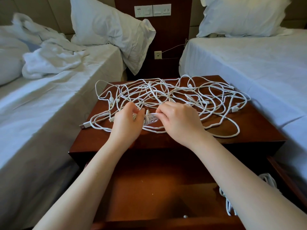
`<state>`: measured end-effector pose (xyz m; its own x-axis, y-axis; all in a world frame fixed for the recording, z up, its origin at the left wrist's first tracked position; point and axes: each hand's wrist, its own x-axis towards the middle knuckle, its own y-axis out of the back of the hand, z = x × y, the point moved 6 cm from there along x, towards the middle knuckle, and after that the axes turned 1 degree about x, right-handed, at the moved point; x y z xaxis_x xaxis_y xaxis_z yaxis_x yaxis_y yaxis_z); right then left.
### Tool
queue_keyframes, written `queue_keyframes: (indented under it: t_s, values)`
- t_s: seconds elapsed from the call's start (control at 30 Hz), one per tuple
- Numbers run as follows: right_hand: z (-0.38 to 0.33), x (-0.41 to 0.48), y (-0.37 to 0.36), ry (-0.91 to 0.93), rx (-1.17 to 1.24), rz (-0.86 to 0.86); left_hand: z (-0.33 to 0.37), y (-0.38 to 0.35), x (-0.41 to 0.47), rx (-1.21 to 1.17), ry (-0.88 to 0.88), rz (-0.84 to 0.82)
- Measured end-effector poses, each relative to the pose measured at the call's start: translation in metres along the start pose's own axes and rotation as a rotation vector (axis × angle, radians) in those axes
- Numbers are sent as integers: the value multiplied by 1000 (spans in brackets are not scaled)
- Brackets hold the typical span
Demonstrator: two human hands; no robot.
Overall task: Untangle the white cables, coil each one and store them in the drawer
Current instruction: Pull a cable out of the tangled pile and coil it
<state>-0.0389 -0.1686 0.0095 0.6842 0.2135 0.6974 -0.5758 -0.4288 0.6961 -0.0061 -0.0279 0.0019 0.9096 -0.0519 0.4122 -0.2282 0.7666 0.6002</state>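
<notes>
A wide tangle of white cables (174, 95) sprawls over the top of the brown nightstand (259, 123). Near the front of the tangle, my left hand (127, 122) grips a small coiled bundle of white cable (150, 119). My right hand (179, 120) pinches the free end of that bundle between thumb and fingers. A USB plug (83, 125) lies at the front left of the nightstand top. Below, the drawer (157, 188) stands pulled out, with a white cable (227, 201) lying at its right side, partly hidden by my right forearm.
A bed with rumpled white sheets (49, 63) and a pillow flanks the nightstand on the left. A made bed (240, 60) flanks it on the right. Wall sockets and switches (152, 10) sit on the dark panel behind.
</notes>
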Motion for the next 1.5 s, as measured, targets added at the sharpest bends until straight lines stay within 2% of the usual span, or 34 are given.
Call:
queue_keyframes:
  t_s: [0.23, 0.47, 0.57, 0.77, 1.03, 1.2, 1.27, 1.37, 1.5]
  values:
    - [-17, -2, -2, 0, 42, 23, -1, 9, -1, -54, 42, 184]
    - [-18, -4, -11, -10, 100, 13, -3, 13, -3, -123, -35, 276]
    - [-17, -5, -7, 0, 109, 89, -7, 6, 0, -297, -30, 205]
    - [-19, -5, -4, 4, 49, 96, -15, -17, -1, -763, 270, -25]
    - [-12, -8, -10, 9, 136, 15, -12, -23, -1, -864, 263, -234]
    - [0, -7, -16, -18, 222, -77, -13, -26, -4, -810, 294, -230]
    - [4, -6, -17, -22, 235, -91, -12, -23, -3, -687, 260, -182]
    - [8, -5, -16, -50, 287, -84, -4, -12, -1, -333, 26, -103]
    - [18, -4, -11, -127, 330, -69, 8, -8, -6, 58, -385, -170]
